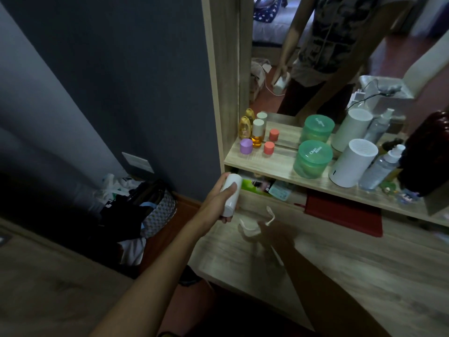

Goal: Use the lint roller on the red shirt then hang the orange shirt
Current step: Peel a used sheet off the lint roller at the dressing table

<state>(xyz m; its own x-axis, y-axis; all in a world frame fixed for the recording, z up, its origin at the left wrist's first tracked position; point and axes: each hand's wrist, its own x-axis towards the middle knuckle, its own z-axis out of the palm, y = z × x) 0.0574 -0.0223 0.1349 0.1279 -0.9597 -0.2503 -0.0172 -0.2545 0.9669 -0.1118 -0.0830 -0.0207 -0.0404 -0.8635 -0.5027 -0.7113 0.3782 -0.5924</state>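
My left hand (220,198) is shut on a white cylinder (232,193), the lint roller's roll or its cover, held just in front of the vanity's lower shelf opening. My right hand (274,235) is blurred over the wooden desk top and grips a thin white curved piece (247,229), which looks like the roller's handle. The two parts are apart. No red or orange shirt shows in this view. The mirror (315,57) reflects a person's torso and the hand with the white cylinder.
The wooden shelf (272,166) carries small bottles, two green tubs (312,159), a white cylinder device (352,162) and a spray bottle. A red flat item (342,214) sits under the shelf. Bags and clothes (136,207) lie on the floor by the dark wall.
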